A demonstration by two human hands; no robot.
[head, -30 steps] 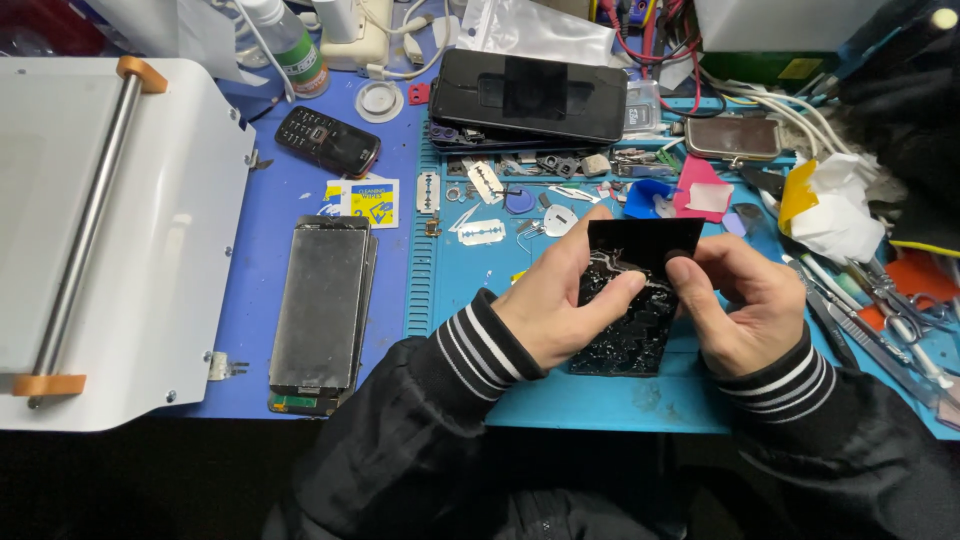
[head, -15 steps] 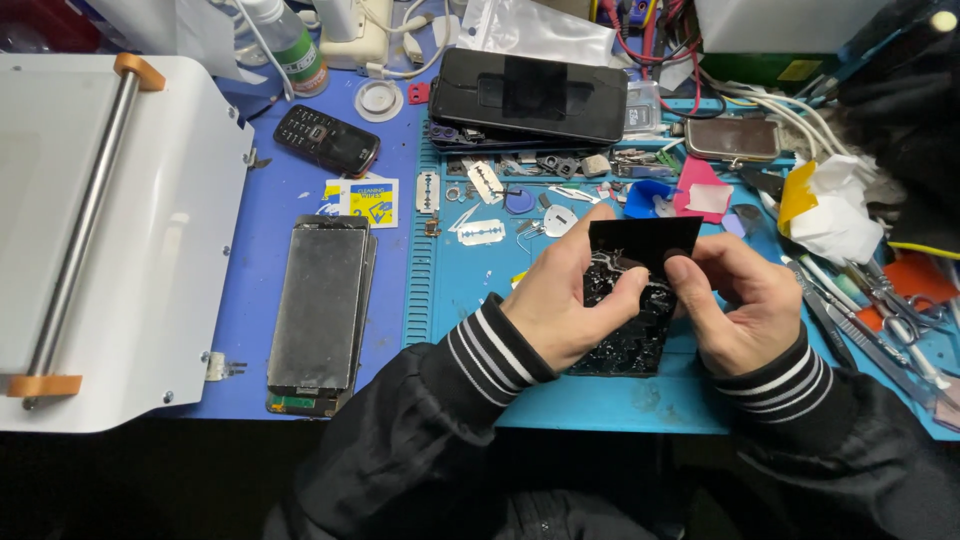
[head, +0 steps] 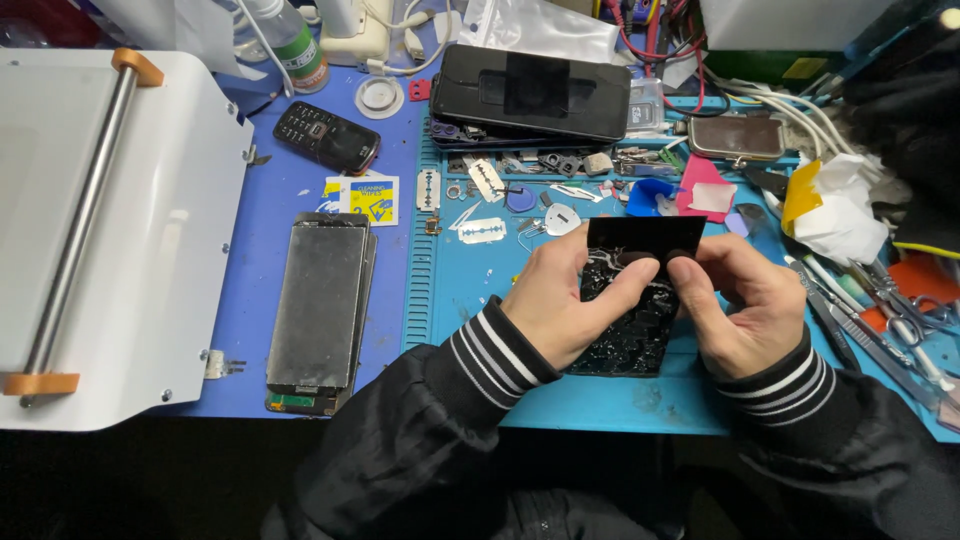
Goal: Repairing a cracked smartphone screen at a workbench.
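Note:
Both my hands hold a black cracked phone screen panel (head: 640, 300) over the teal work mat (head: 480, 300). My left hand (head: 560, 300) grips its left side, thumb lying across the shattered face. My right hand (head: 740, 300) pinches the upper right part, where a smooth black sheet stands up from the broken glass. The panel's lower end rests near the mat's front edge.
A bare phone frame (head: 320, 310) lies on the blue mat to the left, beside a white laminating machine (head: 100, 230). A small keypad phone (head: 325, 137), razor blades (head: 483, 231), picks, a black phone (head: 535, 92), tweezers and tissue crowd the back and right.
My fingers have shifted slightly on the panel, with the right thumb and left thumb now closer together at the peeled black sheet. The panel stays in place.

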